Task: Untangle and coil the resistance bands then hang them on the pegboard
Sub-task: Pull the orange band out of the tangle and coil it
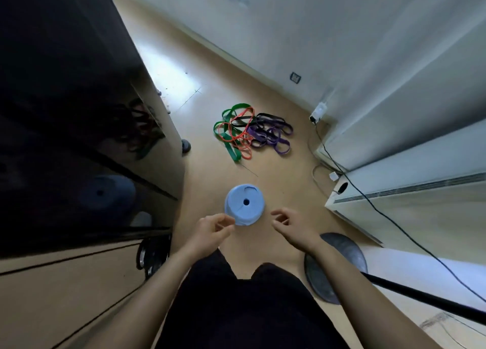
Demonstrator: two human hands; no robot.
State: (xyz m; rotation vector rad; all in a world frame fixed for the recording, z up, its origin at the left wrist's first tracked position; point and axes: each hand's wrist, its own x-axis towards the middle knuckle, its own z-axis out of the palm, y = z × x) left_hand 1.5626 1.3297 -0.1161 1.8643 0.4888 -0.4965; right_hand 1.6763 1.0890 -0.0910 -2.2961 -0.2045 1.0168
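Note:
A tangled heap of resistance bands point(251, 131) lies on the beige floor ahead of me: green and orange loops on the left, black and purple loops on the right. Both my hands hover low in front of my body, well short of the heap. My left hand point(214, 229) has its fingers loosely curled and holds nothing. My right hand point(289, 223) is also loosely curled and empty. No pegboard is in view.
A round blue stool point(244, 204) stands between my hands and the bands. A glossy dark cabinet point(79, 98) fills the left side. White wall units point(407, 164) and a black cable point(368, 204) run along the right. A grey disc point(334, 267) lies near my right forearm.

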